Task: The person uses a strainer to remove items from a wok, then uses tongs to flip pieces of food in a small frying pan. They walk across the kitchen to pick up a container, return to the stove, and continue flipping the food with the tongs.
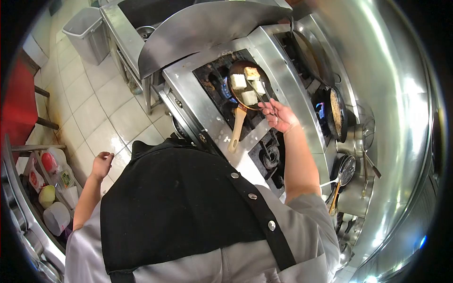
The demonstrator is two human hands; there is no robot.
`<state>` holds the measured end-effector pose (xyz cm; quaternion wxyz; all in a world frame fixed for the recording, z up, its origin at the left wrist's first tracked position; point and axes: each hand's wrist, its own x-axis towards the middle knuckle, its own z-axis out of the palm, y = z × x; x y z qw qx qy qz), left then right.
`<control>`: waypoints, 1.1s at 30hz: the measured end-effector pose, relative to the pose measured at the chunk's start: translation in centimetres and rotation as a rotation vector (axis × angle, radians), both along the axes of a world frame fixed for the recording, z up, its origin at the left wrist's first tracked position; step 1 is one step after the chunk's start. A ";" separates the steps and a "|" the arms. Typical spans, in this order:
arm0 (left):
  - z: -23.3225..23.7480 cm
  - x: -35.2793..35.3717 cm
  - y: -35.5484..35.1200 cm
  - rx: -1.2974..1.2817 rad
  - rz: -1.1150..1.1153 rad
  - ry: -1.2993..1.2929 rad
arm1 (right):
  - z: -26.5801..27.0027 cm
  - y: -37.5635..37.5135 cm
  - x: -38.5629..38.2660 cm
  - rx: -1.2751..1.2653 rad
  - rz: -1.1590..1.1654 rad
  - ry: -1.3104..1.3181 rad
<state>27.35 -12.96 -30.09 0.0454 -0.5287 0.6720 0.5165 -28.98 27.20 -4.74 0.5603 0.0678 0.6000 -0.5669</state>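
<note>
Thin dark tongs (pixel 267 98) are pinched in the fingers of my right hand (pixel 281 116), their two prongs reaching into a round frying pan (pixel 233 74). Several pale square slabs of food (pixel 239 81) lie in it; the one farthest back is browned on top (pixel 252 73). The prongs overlap the slab on the right (pixel 258 87). A light wooden-coloured handle (pixel 237 127) points from the pan towards me, and a blue flame shows under its left edge. Out to the left, my left hand (pixel 102 164) hangs over the floor, fingers curled in, with nothing visible in them.
A free burner (pixel 270 156) lies nearer me. Right of it, a dark wok (pixel 338 115) stands over another flame, with pots (pixel 356 195) and ladles beside it. A curved metal shield (pixel 203 33) rises behind the stove. A grey bin (pixel 87 35) and a shelf of packages (pixel 54 188) are left.
</note>
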 end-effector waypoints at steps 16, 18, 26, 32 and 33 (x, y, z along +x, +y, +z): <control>-0.3 -0.2 1.1 0.062 0.005 -0.018 | 6.8 3.7 2.2 0.676 0.301 1.253; -1.1 0.0 1.3 0.076 0.021 -0.014 | 7.7 2.8 4.5 0.919 0.416 1.350; -0.5 -1.1 0.8 0.049 -0.034 -0.025 | 3.9 1.1 6.9 1.115 0.521 1.420; 0.4 -2.1 0.1 0.047 -0.040 -0.009 | 2.5 0.3 6.0 1.192 0.593 1.419; 0.6 -2.2 0.1 0.049 -0.042 -0.008 | 2.5 0.0 6.1 1.201 0.600 1.410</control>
